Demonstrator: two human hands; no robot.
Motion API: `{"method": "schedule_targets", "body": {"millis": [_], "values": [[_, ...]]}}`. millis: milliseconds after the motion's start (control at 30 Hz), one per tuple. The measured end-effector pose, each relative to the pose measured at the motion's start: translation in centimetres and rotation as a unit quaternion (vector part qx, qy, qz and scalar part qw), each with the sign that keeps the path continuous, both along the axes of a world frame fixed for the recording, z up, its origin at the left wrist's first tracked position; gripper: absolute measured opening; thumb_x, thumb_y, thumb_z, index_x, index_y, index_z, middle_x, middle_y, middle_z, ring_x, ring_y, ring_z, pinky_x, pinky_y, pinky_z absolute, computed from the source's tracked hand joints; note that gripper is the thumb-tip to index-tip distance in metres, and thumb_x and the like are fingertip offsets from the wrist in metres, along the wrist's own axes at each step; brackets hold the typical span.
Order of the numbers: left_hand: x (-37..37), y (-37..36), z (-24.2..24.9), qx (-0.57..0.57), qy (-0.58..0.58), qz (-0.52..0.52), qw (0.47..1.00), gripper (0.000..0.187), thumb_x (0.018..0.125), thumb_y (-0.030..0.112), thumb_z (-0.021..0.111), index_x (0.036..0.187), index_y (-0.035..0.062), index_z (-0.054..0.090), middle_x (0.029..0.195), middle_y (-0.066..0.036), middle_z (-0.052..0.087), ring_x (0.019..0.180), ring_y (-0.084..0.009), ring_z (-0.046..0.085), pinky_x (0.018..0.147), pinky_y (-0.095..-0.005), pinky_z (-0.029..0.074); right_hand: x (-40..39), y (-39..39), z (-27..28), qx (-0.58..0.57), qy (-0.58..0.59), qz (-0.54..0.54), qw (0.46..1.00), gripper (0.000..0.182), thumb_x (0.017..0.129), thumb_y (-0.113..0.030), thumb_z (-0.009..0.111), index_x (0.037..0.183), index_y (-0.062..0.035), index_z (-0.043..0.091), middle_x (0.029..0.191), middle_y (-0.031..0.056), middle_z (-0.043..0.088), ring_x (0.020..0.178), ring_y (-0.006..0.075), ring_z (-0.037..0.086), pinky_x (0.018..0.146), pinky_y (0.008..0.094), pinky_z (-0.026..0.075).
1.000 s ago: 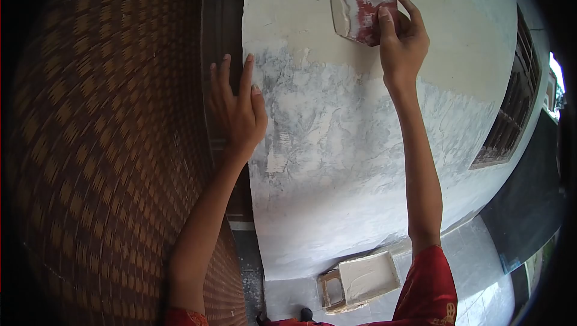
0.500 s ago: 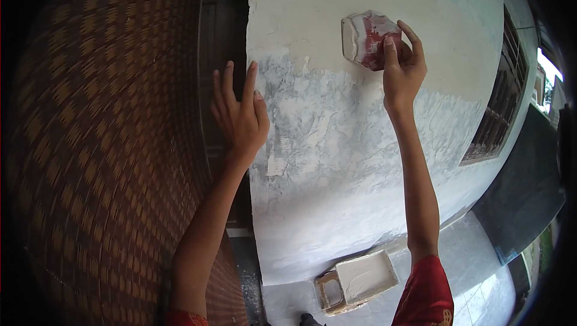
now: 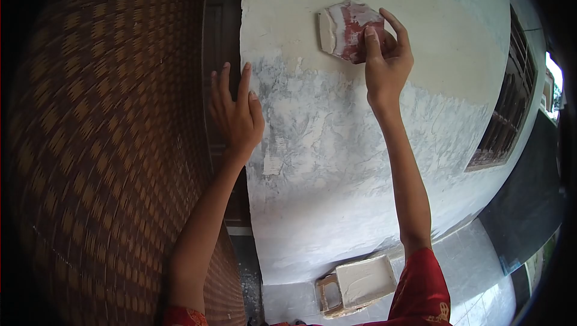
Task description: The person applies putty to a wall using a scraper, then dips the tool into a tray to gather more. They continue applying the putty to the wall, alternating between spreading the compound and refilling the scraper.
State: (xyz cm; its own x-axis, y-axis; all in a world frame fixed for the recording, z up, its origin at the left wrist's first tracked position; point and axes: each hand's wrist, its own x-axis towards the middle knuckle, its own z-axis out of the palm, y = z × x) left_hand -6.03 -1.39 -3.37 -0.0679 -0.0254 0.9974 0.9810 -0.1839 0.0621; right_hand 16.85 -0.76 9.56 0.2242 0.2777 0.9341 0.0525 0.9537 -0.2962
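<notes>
Right hand (image 3: 384,55) clamped on red scraper (image 3: 345,28), pressed flat against wall (image 3: 336,164) near upper band, blade running leftward from fingers. Left hand (image 3: 235,112) spread open, braced on wall's left edge, lower, empty.

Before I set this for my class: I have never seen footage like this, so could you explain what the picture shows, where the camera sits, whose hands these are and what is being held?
The picture comes from one camera worn on a person's head, looking forward and down, so both arms are that person's own. The wide lens bends the edges. The right hand presses a flat scraper, red and smeared with white filler, against the wall, whose upper part is smooth cream and lower part patchy grey. The left hand rests open at the wall's corner, holding nothing. To the left is a woven bamboo screen. Below, on the tiled floor, sits a tray of white filler.
</notes>
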Motion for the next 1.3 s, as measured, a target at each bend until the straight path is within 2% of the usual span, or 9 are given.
{"method": "schedule_targets", "body": {"millis": [100,167,433,500,633,833,900,1067,1300], "values": [[-0.1,-0.3,0.1,-0.008,-0.003,0.004,1.000,0.050,0.100,0.023,0.040,0.150,0.0221,0.047,0.155,-0.019,0.034,0.144,-0.0441,0.029,0.112,-0.0610,0.026,-3.2,0.4,-0.6,0.026,-0.073,0.038,0.996,0.034,0.091,-0.007,0.066,0.125,-0.0077,0.063,0.078,0.0111,0.071,0.067,0.0136,0.062,0.069,0.0286,0.051],[-0.3,-0.3,0.3,0.002,0.001,0.012,1.000,0.050,0.100,0.023,0.040,0.150,0.0224,0.047,0.155,-0.019,0.034,0.143,-0.0446,0.029,0.112,-0.0615,0.025,-3.5,0.1,-0.4,0.021,-0.112,-0.032,0.993,0.034,0.090,-0.006,0.067,0.124,-0.0085,0.064,0.078,0.0119,0.071,0.067,0.0149,0.063,0.069,0.0292,0.052],[0.0,-0.4,0.1,-0.016,0.006,0.046,0.999,0.050,0.101,0.025,0.037,0.151,0.0185,0.044,0.155,-0.021,0.032,0.143,-0.0445,0.029,0.112,-0.0592,0.026,0.2,0.6,2.1,0.018,0.068,-0.020,0.997,0.034,0.093,-0.005,0.063,0.127,-0.0032,0.061,0.084,0.0131,0.073,0.072,0.0120,0.067,0.068,0.0283,0.054],[-0.1,-0.4,0.2,-0.015,0.005,0.041,0.999,0.050,0.101,0.025,0.036,0.150,0.0188,0.044,0.155,-0.021,0.032,0.143,-0.0445,0.029,0.112,-0.0592,0.026,-2.0,0.5,0.8,0.051,-0.026,0.037,0.998,0.034,0.092,-0.005,0.064,0.126,-0.0037,0.061,0.086,0.0153,0.074,0.073,0.0147,0.068,0.073,0.0286,0.054],[0.0,-0.8,0.3,-0.018,0.005,0.055,0.998,0.050,0.102,0.027,0.035,0.151,0.0187,0.044,0.155,-0.022,0.032,0.143,-0.0449,0.029,0.111,-0.0596,0.025,-2.9,0.4,-0.6,0.044,-0.075,-0.009,0.996,0.033,0.091,-0.005,0.066,0.123,-0.0062,0.064,0.083,0.0154,0.073,0.077,0.0160,0.069,0.074,0.0285,0.054],[-0.1,-0.6,0.3,-0.013,-0.001,0.042,0.999,0.050,0.102,0.025,0.036,0.151,0.0203,0.044,0.155,-0.021,0.031,0.144,-0.0451,0.027,0.111,-0.0608,0.025,1.8,0.8,1.2,-0.007,0.115,-0.005,0.993,0.034,0.097,-0.003,0.059,0.131,0.0002,0.056,0.088,0.0084,0.071,0.073,0.0085,0.065,0.063,0.0212,0.050],[0.0,-0.5,0.1,-0.019,-0.003,0.029,0.999,0.051,0.100,0.023,0.037,0.150,0.0219,0.045,0.156,-0.020,0.030,0.145,-0.0449,0.025,0.111,-0.0613,0.025,0.5,0.1,0.7,-0.005,0.077,0.072,0.994,0.034,0.096,-0.004,0.060,0.130,-0.0008,0.058,0.087,0.0102,0.072,0.075,0.0089,0.065,0.066,0.0233,0.051],[-0.2,-0.5,0.2,-0.013,0.003,0.069,0.998,0.050,0.101,0.024,0.036,0.150,0.0177,0.044,0.155,-0.022,0.031,0.144,-0.0446,0.028,0.111,-0.0609,0.026,-3.3,1.0,-1.6,0.037,-0.041,0.017,0.998,0.035,0.092,-0.007,0.065,0.127,-0.0051,0.061,0.083,0.0133,0.073,0.073,0.0122,0.064,0.073,0.0273,0.051],[0.1,-0.7,0.3,-0.022,-0.005,0.065,0.998,0.051,0.100,0.021,0.036,0.150,0.0179,0.044,0.155,-0.022,0.031,0.144,-0.0450,0.028,0.111,-0.0603,0.025,4.2,1.0,-1.0,-0.032,0.144,0.006,0.989,0.038,0.097,-0.003,0.060,0.135,-0.0005,0.054,0.091,0.0088,0.070,0.077,0.0093,0.064,0.067,0.0228,0.052]]}}
